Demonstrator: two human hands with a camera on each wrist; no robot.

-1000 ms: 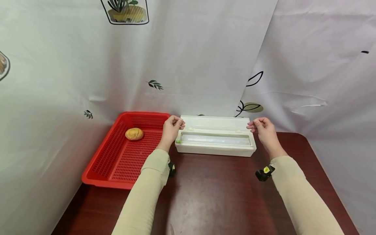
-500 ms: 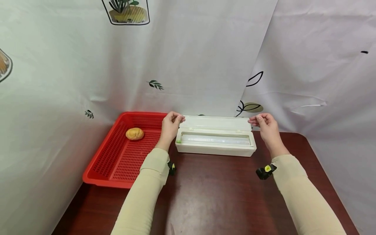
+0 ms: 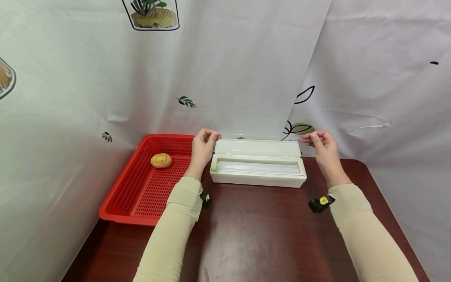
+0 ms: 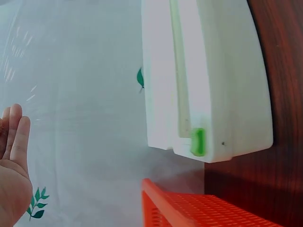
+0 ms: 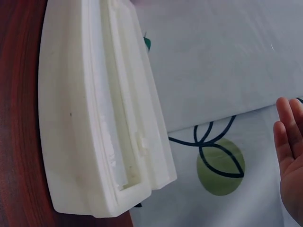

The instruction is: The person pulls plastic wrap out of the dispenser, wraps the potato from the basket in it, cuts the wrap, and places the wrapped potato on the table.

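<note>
A white box (image 3: 258, 180) stands at the back of the table with its lid (image 3: 257, 148) raised and a roll of clear film (image 3: 257, 167) inside. Thumb and fingertips of my left hand (image 3: 203, 149) pinch one end of a barely visible sheet of clear film (image 3: 260, 136), above the box's left end. Beyond the box's right end, my right hand (image 3: 325, 152) pinches the other end. Faint glints of film (image 4: 19, 52) show in the left wrist view, as does a green slider (image 4: 198, 142) on the box. The fingertips lie outside both wrist views.
A red perforated basket (image 3: 123, 196) stands left of the box, close to my left forearm, with a yellowish bread roll (image 3: 161, 160) in it. Patterned white cloth (image 3: 239, 70) hangs directly behind. Dark reddish tabletop (image 3: 260, 235) spreads in front of the box.
Both hands have risen and moved slightly apart, from beside the lid to about the height of its top edge. The film between them has risen too. Box, basket and bread roll have stayed put.
</note>
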